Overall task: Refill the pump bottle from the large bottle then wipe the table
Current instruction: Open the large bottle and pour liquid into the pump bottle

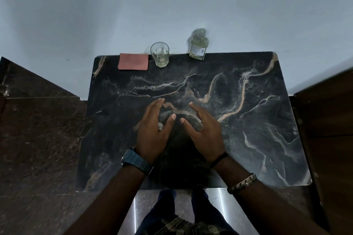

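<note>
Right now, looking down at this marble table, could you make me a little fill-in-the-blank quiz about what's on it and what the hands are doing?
1. The folded reddish cloth lies to the ____ of the drinking glass.
2. The clear bottle with a white label stands at the table's ____ edge, by the wall.
3. The left hand and right hand hold ____.
4. A dark watch sits on the ____ wrist.

Missing words: left; far; nothing; left

One bottle (pixel 198 47), one glass (pixel 160 54), one cloth (pixel 133 61)
</note>
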